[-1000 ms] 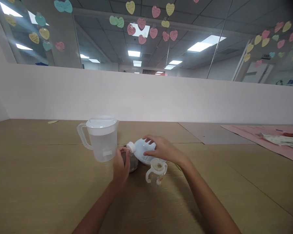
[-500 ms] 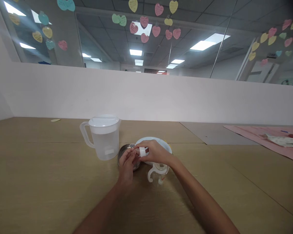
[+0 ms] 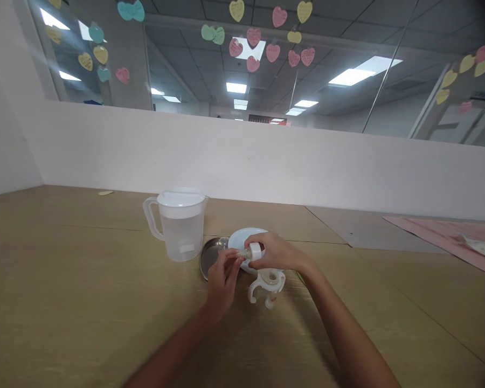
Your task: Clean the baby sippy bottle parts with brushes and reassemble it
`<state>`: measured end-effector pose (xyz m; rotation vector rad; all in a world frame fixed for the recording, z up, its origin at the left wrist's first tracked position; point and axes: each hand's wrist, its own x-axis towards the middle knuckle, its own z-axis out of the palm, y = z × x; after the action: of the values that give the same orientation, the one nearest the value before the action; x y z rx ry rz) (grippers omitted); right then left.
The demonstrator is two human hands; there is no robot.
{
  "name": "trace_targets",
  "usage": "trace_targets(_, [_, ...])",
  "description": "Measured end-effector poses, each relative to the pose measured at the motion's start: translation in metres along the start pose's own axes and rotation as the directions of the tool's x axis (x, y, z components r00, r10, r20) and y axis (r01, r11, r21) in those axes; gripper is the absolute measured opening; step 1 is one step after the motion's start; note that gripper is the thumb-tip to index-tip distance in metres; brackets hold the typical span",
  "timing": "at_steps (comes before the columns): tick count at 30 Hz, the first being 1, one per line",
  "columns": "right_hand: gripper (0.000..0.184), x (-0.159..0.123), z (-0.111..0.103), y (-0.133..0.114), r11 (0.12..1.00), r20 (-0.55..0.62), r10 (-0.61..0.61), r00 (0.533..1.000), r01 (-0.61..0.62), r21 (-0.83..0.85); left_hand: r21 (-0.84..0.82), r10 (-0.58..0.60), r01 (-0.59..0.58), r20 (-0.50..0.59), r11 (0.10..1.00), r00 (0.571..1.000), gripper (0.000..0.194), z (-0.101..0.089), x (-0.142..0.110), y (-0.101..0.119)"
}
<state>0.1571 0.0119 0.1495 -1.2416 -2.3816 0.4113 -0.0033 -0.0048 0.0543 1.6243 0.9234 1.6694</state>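
My right hand (image 3: 275,251) is closed round a white bottle collar (image 3: 255,251), held sideways above the plate's front. A clear, soft-looking nipple (image 3: 246,254) points left out of it, and the fingertips of my left hand (image 3: 223,277) pinch its tip. Just below my right hand stands the clear baby bottle (image 3: 268,284), upright and uncovered at the top, with two white handles. Behind my hands lies a white plate (image 3: 239,236), partly hidden. A shallow steel bowl (image 3: 208,265) is left of it, with a clear domed piece (image 3: 223,243) at its edge.
A lidded clear pitcher (image 3: 183,233) holding water stands left of the bowl. At the far right, a pink cloth (image 3: 420,229) carries a white item (image 3: 483,247). A white wall (image 3: 242,161) with windows above closes off the table's back.
My right hand came from above the plate and took hold of the collar. The collar and nipple moved right, away from the bowl, with my left hand following. The view shifted slightly.
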Motion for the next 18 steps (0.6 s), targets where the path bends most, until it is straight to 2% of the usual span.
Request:
trace_targets(3, [0.022,-0.001,-0.004,0.006,0.999,-0.15,0.032,0.988,-0.035,-0.018,0.005,0.085,-0.085,0.004,0.996,0.996,0.03,0.002,-0.007,0.0])
trace_targets(5, [0.019,-0.002,-0.007,0.011,0.999,-0.225,0.047,0.973,-0.051,-0.012,0.08,0.104,-0.112,0.088,0.991,0.991,0.037,0.005,-0.014,0.0])
trace_targets(6, [0.02,-0.003,-0.008,0.012,0.999,-0.223,0.055,0.973,-0.054,0.008,0.131,0.092,-0.113,0.151,0.985,0.984,0.042,0.006,-0.018,0.0])
trace_targets(8, [0.025,-0.004,-0.012,0.012,0.995,-0.16,0.072,0.985,-0.061,0.073,0.227,0.042,-0.109,0.279,0.968,0.959,0.059,0.011,-0.024,-0.001])
trace_targets(10, [0.029,-0.006,-0.015,0.007,0.989,-0.07,0.075,0.995,-0.065,0.133,0.286,0.009,-0.117,0.354,0.951,0.935,0.075,0.015,-0.028,-0.003])
trace_targets(12, [0.03,-0.008,-0.017,0.001,0.983,0.018,0.067,0.998,-0.069,0.171,0.321,0.013,-0.138,0.362,0.937,0.932,0.079,0.017,-0.028,-0.005])
trace_targets(14, [0.028,-0.009,-0.019,-0.003,0.978,0.105,0.054,0.993,-0.074,0.195,0.338,0.034,-0.16,0.35,0.928,0.936,0.075,0.018,-0.027,-0.006])
trace_targets(18, [0.025,-0.01,-0.021,0.001,0.976,0.264,0.03,0.964,-0.085,0.202,0.362,0.069,-0.198,0.34,0.911,0.938,0.079,0.015,-0.024,-0.004])
